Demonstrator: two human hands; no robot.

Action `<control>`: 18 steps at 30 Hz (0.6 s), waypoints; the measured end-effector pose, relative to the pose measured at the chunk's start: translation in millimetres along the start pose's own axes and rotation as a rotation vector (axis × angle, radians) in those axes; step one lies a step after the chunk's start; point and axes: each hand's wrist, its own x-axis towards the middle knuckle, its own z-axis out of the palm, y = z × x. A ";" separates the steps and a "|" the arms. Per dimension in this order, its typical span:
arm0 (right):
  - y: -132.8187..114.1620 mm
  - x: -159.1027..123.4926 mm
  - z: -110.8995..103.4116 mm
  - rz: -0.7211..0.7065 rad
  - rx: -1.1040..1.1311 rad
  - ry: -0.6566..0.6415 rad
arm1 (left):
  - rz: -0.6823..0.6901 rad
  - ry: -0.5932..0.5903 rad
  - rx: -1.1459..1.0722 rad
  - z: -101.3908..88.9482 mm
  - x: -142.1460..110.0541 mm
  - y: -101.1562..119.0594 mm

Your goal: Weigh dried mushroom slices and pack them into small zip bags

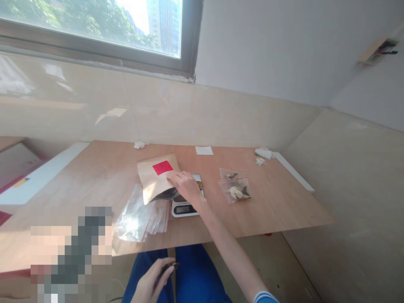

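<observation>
Two hands work apart: the right grip [186, 187] lies open, resting on a kraft envelope [154, 176] over a digital scale [184, 208]; the left grip [151, 282], at six o'clock above blue trousers [202, 269], pinches a small dark piece [168, 268]. Clear zip bags [139, 216] lie at nine o'clock from the scale, a bag of pale pieces [235, 187] at three, all on the wooden worktop [268, 210].

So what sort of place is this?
Probably a small packing or weighing workspace in a plain tiled room: a digital scale on a wooden tabletop, small items in resealable plastic bags, and a kraft envelope with a red label.
</observation>
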 end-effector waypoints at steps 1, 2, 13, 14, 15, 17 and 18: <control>-0.7 8.8 -7.5 -0.002 0.004 0.008 | 0.028 0.063 -0.021 -4.3 8.2 14.3; -1.7 18.9 -15.1 -0.004 0.009 0.020 | 0.064 0.116 -0.031 -8.4 18.8 27.8; 0.5 128.4 -40.5 0.072 0.212 -0.023 | 0.278 0.501 0.130 -0.2 163.4 67.1; 1.2 131.0 -39.5 0.070 0.213 -0.020 | 0.266 0.509 0.147 2.0 168.2 66.4; 1.4 132.4 -38.4 0.056 0.204 -0.001 | 0.252 0.515 0.173 3.6 170.8 65.7; 0.5 132.3 -36.1 0.026 0.142 0.095 | 0.233 0.521 0.254 5.5 170.5 64.0; -0.6 131.3 -34.8 0.019 0.090 0.163 | 0.227 0.520 0.306 6.1 168.4 63.3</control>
